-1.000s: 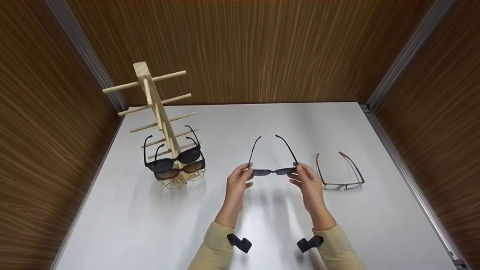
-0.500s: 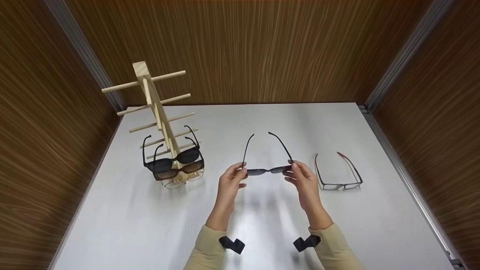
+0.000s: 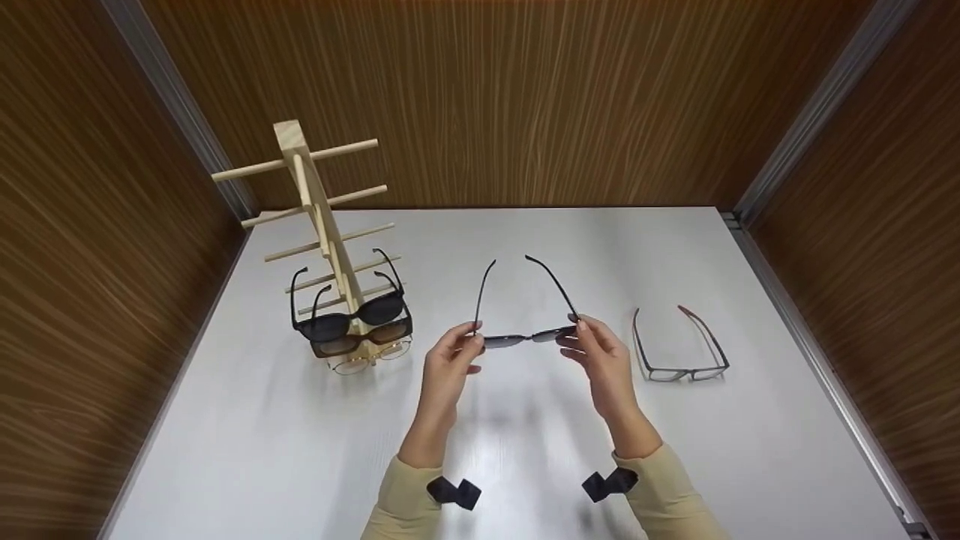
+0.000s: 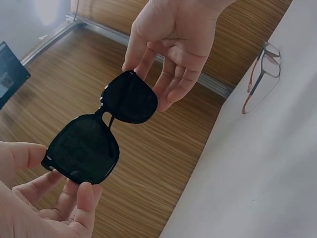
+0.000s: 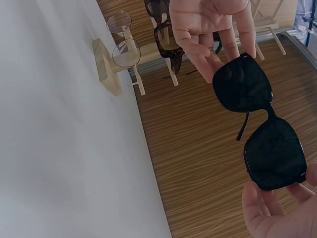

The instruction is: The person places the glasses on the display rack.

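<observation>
Black sunglasses [image 3: 504, 341] with dark lenses are held up over the white table, both temples unfolded and pointing away. My left hand [image 3: 448, 367] pinches the frame at its left corner, by the hinge. At the opposite corner my right hand [image 3: 606, 367] pinches it between thumb and fingers. In the left wrist view the front of the sunglasses [image 4: 84, 148] shows whole, a hand at either end. The right wrist view has the same dark lenses [image 5: 275, 153], with one temple hanging behind.
A wooden eyewear stand [image 3: 330, 217] at the left has bare upper pegs. Lower down hang black sunglasses [image 3: 326, 327], brown-lensed sunglasses [image 3: 337, 346] and gold wire-rimmed glasses [image 3: 351, 366]. Clear glasses [image 3: 667, 374] with reddish temple tips lie unfolded on the table [image 3: 750, 465] at right.
Both hands have moved left with the black sunglasses, toward the stand. The sunglasses have tilted a little, their right end now higher. The other eyewear stays in place.
</observation>
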The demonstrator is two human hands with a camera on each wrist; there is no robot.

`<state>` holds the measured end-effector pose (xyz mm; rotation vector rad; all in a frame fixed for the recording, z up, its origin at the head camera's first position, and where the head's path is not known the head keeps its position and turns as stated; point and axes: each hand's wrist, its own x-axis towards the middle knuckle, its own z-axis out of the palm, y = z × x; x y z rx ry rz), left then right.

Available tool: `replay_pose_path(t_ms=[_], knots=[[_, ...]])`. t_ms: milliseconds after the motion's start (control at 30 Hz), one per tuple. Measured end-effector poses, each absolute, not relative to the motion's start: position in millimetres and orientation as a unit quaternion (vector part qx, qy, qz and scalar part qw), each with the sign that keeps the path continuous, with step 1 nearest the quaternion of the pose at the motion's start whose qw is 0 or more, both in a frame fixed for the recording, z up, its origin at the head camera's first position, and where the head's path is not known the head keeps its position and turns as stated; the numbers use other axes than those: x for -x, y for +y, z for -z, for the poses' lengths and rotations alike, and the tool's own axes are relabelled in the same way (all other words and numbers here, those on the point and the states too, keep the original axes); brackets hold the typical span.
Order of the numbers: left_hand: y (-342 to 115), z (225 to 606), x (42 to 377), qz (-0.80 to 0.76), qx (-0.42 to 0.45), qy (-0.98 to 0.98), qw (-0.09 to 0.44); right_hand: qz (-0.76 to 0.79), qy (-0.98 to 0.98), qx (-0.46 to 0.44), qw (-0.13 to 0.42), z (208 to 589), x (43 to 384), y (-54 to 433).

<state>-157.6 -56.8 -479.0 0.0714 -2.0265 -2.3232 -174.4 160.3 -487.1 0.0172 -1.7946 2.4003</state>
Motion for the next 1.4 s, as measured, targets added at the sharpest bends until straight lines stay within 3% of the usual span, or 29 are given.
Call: replay_pose_path(t_ms=[1400], knots=[[-104, 430, 115, 0.728, -0.017, -0.67, 0.145, -0.8, -0.58, -0.153, 0.02, 447, 180, 112]])
